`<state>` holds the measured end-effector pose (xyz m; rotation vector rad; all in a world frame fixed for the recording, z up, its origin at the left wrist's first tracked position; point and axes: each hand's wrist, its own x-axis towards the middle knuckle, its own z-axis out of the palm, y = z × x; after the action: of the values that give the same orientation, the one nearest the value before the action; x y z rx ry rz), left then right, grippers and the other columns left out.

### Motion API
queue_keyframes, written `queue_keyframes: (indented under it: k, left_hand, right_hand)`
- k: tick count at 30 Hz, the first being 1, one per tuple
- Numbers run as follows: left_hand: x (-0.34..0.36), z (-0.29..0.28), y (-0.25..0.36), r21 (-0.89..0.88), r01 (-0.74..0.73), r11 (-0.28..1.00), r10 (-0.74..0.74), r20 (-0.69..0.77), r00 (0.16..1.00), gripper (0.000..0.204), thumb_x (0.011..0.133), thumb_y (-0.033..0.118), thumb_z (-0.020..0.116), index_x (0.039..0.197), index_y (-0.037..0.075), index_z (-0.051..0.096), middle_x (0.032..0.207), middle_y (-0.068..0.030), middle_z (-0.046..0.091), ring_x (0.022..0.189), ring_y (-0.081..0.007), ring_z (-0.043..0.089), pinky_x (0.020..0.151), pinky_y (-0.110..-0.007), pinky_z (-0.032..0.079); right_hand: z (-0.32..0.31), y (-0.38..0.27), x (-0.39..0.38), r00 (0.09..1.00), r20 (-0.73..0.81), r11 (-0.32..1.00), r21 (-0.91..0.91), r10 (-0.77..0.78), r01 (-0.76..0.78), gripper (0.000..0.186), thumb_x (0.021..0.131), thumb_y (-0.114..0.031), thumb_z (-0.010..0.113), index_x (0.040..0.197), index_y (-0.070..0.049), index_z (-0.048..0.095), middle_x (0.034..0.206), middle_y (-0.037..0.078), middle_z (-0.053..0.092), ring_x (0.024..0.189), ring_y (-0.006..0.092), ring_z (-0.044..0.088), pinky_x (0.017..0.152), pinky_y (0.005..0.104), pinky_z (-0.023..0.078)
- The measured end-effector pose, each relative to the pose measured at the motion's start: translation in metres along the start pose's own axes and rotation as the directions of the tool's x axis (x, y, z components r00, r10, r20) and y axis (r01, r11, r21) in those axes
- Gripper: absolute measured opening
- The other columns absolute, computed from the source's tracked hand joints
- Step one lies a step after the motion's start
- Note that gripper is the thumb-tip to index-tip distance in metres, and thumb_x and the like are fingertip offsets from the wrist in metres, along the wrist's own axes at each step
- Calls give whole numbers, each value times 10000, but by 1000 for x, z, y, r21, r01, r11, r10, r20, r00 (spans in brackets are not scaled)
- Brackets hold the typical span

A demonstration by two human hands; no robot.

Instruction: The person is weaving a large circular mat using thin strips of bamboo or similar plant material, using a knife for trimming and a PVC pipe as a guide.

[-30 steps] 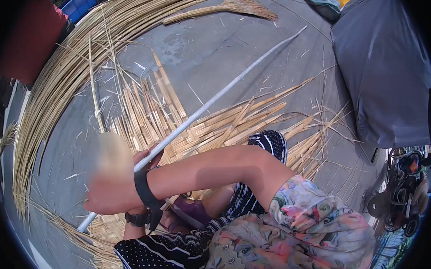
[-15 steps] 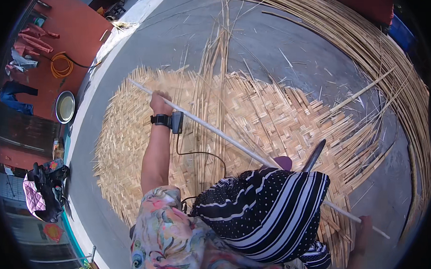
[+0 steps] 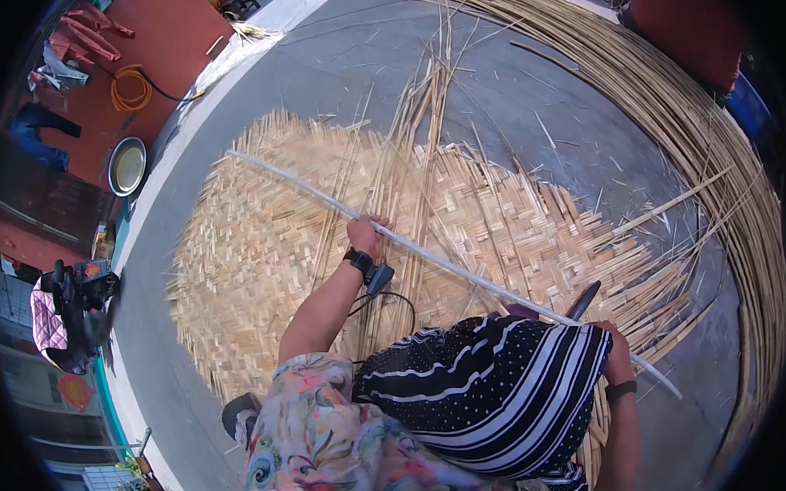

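A long, thin, pale grey rod (image 3: 464,273) lies slantwise over a woven mat of split cane strips (image 3: 235,244), from its far left part to the near right. My left hand (image 3: 368,235) is closed round the middle of the rod, with a dark watch and a small cabled box at the wrist. My right hand (image 3: 615,343) is closed on the rod towards its near end, beside my right knee; my black-and-white patterned clothing partly hides the fingers. A dark blade-like piece (image 3: 583,300) sticks up just past that knee, its lower part hidden.
Loose strips (image 3: 418,113) cross the mat and run past its far edge. A large bundle of long canes (image 3: 667,84) curves along the right side. At the left are a metal basin (image 3: 127,167), a coiled orange hose (image 3: 130,88) and a pink quilted item (image 3: 52,322).
My left hand has moved down along the rod from near its far end to its middle. My right hand has come up and inward, closer to my knee, still at the rod.
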<state>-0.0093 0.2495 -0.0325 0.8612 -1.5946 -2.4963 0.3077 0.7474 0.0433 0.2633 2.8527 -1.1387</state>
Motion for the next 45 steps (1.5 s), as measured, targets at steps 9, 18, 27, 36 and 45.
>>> queue_keyframes:
  k: [9,18,27,36,45]
  left_hand:
    - [36,-21,-26,53,131,990,-127,-68,989,249,1032,171,426,990,-72,456,843,-208,571,711,-352,634,639,-475,602]
    - [61,-41,-22,46,116,992,-110,-111,988,235,1014,172,446,956,-55,465,791,-200,576,661,-354,629,631,-480,583]
    - [44,31,-43,481,143,865,-220,107,970,190,966,133,437,889,-22,514,811,-161,609,764,-300,649,801,-417,581]
    - [-15,90,-68,593,80,801,-301,284,910,189,976,138,436,871,-7,497,790,-145,580,744,-285,624,779,-403,563]
    - [-32,113,-72,624,57,780,-347,355,868,194,986,142,435,852,9,479,770,-129,551,724,-269,599,757,-389,545]
  right_hand:
    - [-1,17,-22,999,-38,997,-70,-25,22,196,865,-206,722,1013,-81,693,822,135,596,775,352,613,680,416,482]
    - [12,16,5,1000,27,992,-126,-12,15,281,928,-356,634,1012,-92,680,834,139,599,819,359,619,715,435,482]
    - [42,52,-5,997,-38,997,-43,67,-69,354,891,-448,649,927,-96,674,889,110,648,905,349,636,765,477,489]
    - [59,63,-9,986,-153,996,-43,68,-75,393,831,-490,678,889,-101,675,847,103,661,872,357,650,735,483,485]
    - [59,60,-11,983,-154,994,-27,97,-102,336,828,-467,681,875,-134,679,849,78,669,873,337,652,748,473,475]
